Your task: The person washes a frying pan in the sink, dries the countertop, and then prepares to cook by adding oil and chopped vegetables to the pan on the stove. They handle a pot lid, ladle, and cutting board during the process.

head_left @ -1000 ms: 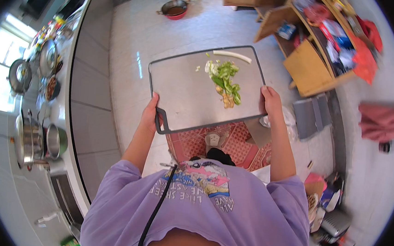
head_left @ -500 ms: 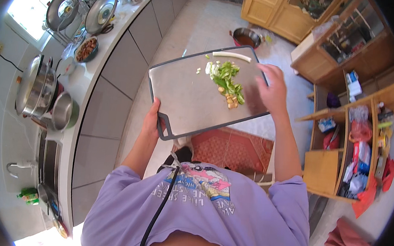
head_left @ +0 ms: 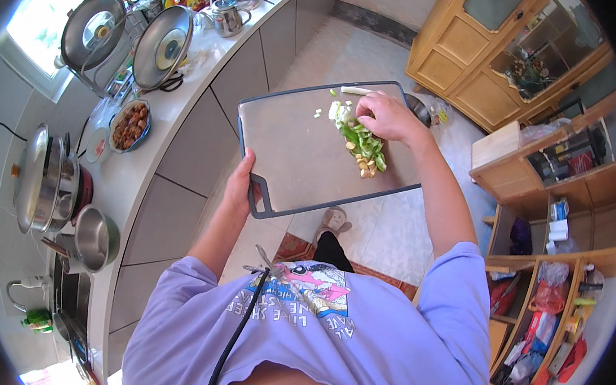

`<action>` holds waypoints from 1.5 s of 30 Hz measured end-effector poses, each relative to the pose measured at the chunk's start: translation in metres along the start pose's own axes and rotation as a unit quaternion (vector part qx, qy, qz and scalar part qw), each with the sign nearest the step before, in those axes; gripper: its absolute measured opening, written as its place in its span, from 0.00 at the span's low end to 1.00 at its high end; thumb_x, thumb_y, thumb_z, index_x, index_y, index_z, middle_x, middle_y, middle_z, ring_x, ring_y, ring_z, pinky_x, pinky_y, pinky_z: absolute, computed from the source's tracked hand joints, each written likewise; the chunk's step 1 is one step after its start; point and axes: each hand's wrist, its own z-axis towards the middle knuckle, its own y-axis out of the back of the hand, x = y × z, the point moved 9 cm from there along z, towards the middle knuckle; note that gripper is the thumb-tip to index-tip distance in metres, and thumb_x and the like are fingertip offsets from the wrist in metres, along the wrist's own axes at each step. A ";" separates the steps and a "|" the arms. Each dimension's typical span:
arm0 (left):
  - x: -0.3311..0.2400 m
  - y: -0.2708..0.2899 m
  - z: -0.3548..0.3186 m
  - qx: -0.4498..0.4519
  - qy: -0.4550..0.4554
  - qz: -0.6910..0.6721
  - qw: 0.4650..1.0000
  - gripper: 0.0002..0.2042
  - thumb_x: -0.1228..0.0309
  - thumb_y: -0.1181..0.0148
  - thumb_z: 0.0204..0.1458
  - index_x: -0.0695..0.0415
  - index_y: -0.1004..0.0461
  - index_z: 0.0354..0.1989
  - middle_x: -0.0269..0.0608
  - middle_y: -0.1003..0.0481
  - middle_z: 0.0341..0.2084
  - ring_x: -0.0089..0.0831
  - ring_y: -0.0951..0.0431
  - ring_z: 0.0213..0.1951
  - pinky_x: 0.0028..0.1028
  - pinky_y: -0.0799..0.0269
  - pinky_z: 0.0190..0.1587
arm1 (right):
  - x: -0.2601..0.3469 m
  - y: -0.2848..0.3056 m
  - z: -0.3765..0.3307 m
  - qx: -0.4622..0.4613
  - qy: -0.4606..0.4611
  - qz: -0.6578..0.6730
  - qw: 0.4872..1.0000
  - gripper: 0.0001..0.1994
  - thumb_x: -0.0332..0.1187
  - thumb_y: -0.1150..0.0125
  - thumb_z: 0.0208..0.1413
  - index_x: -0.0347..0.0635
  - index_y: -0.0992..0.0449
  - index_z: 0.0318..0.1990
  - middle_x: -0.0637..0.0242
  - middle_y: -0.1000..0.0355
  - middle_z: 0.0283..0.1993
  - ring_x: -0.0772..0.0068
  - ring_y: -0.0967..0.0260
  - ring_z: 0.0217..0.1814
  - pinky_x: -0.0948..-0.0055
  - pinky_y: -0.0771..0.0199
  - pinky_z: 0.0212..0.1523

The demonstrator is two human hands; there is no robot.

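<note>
A bowl [head_left: 130,125] of brown food is sitting on the counter [head_left: 188,60] near two pot lids [head_left: 162,47]. The left hand [head_left: 238,185] is gripping the grey cutting board [head_left: 304,149] by its handle corner, holding it in the air over the floor. The right hand [head_left: 386,117], fingers curled, is resting on the chopped green vegetables [head_left: 361,144] lying on the board.

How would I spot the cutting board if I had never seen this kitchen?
Start at the long white counter on the left. Beside it, the left hand holds a grey rectangular cutting board in the air by its handle corner. Unlike the round pot lids nearby, it is flat and carries chopped green vegetables under the right hand.
</note>
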 end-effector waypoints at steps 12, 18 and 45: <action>-0.047 -0.075 0.186 -0.024 -0.043 -0.037 0.998 0.19 0.55 0.54 0.52 0.58 0.35 0.44 0.39 0.28 0.35 0.28 0.26 0.35 0.28 0.29 0.37 | -0.135 0.031 0.181 0.092 -0.018 0.025 0.995 0.11 0.38 0.42 0.36 0.43 0.28 0.27 0.63 0.28 0.31 0.63 0.31 0.36 0.68 0.33 0.38; -0.088 -0.101 0.274 -0.051 -0.043 -0.048 0.997 0.19 0.55 0.52 0.51 0.57 0.35 0.43 0.37 0.27 0.34 0.27 0.25 0.33 0.26 0.28 0.34 | -0.198 0.054 0.281 0.005 -0.019 0.064 0.998 0.13 0.38 0.40 0.36 0.43 0.30 0.30 0.63 0.28 0.29 0.64 0.30 0.34 0.68 0.33 0.37; -0.272 -0.211 0.651 -0.110 -0.090 -0.084 0.986 0.19 0.54 0.50 0.50 0.57 0.34 0.42 0.37 0.28 0.35 0.28 0.27 0.36 0.28 0.31 0.39 | -0.430 0.108 0.704 0.092 0.102 0.077 0.988 0.20 0.29 0.38 0.33 0.35 0.31 0.38 0.56 0.35 0.37 0.62 0.34 0.38 0.70 0.33 0.40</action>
